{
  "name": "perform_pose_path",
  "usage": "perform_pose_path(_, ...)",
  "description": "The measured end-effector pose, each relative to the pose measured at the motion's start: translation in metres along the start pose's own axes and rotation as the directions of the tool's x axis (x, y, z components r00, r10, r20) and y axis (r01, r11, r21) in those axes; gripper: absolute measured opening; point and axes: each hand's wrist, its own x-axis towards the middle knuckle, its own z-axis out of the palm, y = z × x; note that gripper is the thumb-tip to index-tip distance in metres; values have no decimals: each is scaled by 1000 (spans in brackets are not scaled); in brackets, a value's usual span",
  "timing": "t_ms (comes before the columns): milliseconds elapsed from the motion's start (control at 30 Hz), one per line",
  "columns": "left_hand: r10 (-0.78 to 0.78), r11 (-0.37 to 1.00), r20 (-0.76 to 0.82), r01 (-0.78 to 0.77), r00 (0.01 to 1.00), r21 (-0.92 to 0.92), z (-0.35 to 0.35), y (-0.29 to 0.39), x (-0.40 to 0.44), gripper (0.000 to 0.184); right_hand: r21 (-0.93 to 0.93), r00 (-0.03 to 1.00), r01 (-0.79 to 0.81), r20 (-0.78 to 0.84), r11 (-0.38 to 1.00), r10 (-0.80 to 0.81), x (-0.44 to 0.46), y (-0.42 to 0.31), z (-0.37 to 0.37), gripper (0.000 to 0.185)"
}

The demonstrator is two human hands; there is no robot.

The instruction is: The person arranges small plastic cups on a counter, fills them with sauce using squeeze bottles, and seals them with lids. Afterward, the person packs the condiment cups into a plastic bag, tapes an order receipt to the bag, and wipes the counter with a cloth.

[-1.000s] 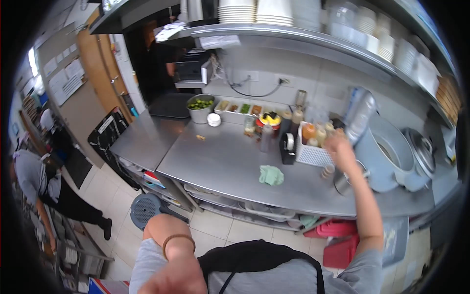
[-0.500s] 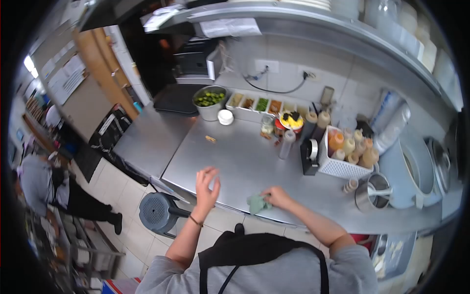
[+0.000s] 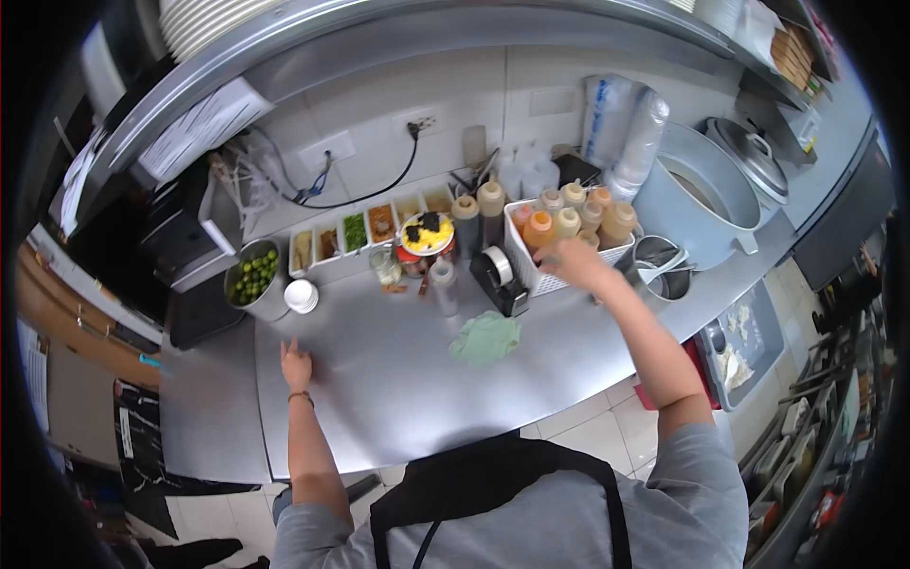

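Observation:
My left hand is low over the left part of the steel counter, fingers drawn together; anything pinched there is too small to make out. My right hand is at the front of a white perforated basket packed with squeeze bottles. Its fingers are curled down over a bottle at the near side, which the hand mostly hides. Right beside those fingers stands an orange squeeze bottle. A crumpled green cloth lies on the counter between my hands, touched by neither.
Along the wall stand a pot of green limes, small white cups, a tray of toppings, a bowl of yellow and black food and a black tape dispenser. A metal pot and large grey tub are right.
My right hand has let go of the green cloth and moved up to the bottle basket. My left hand has lowered from the air to the counter. The view has turned right.

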Motion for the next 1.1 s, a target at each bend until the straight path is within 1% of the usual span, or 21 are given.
perform_pose_path(33,-19,1000,76,18,997,10,10,-1,2,28,10,995,7,-99,1000,-6,8,21,-10,21)
perform_pose_path(67,-12,1000,76,11,997,3,11,13,1,28,18,981,20,-196,1000,-16,16,37,-24,19)
perform_pose_path(167,-84,994,2,84,996,-69,19,51,-17,20,0,948,-65,-311,998,62,50,62,-65,17)
perform_pose_path(233,112,992,-22,-113,993,-47,35,78,-21,21,-30,954,-73,-293,997,61,89,86,-76,18)
perform_pose_path(267,107,993,-29,-109,994,-45,43,95,-24,21,-60,959,-86,-274,995,66,112,99,-78,18)
perform_pose_path(300,175,978,-2,-174,985,-115,50,112,-28,21,-60,960,-78,-275,995,58,138,110,-76,18)
perform_pose_path(333,244,954,19,-237,970,-186,56,129,-30,21,-165,963,-111,-261,980,65,167,121,-70,20)
perform_pose_path(367,240,955,12,-233,971,-182,59,143,-30,21,-269,966,-141,-248,953,73,194,132,-64,22)
perform_pose_path(433,310,929,130,-271,942,-251,57,167,-27,27,-285,957,-150,-283,947,67,240,156,-55,23)
perform_pose_path(467,304,932,125,-267,945,-246,50,175,-26,27,-301,947,-166,-313,939,67,258,165,-48,24)
perform_pose_path(533,262,919,27,-241,965,-311,29,186,-27,35,-240,944,-112,-328,964,28,282,189,-36,27)
perform_pose_path(567,253,923,23,-234,967,-306,18,186,-29,35,-180,941,-63,-338,982,-1,293,203,-29,31)
perform_pose_path(600,164,925,82,-124,983,-358,5,183,-30,37,-178,942,-53,-337,983,-10,303,216,-22,31)
perform_pose_path(633,76,915,147,-11,986,-403,-6,177,-32,39,-116,978,0,-208,993,-25,313,230,-15,37)
perform_pose_path(700,16,870,63,17,998,-492,-20,164,-45,33,17,998,18,58,1000,-19,316,225,-18,57)
perform_pose_path(733,12,871,59,19,998,-490,-28,155,-52,33,18,998,24,59,1000,-25,311,221,-15,57)
perform_pose_path(800,-73,890,106,113,992,-442,-41,142,-66,28,220,997,-75,-11,973,79,303,221,-7,57)
perform_pose_path(833,-76,890,106,116,991,-441,-47,140,-71,28,219,997,-74,-8,973,77,307,225,-6,57)
perform_pose_path(900,-133,875,120,174,984,-451,-54,139,-83,23,196,991,65,-127,978,-40,313,236,-1,54)
perform_pose_path(1033,-160,824,218,252,963,-507,-54,144,-94,23,276,981,92,-190,957,-40,309,244,-16,52)
perform_pose_path(1100,-152,720,323,328,934,-611,-52,156,-94,24,319,973,115,-228,941,-41,299,238,-31,50)
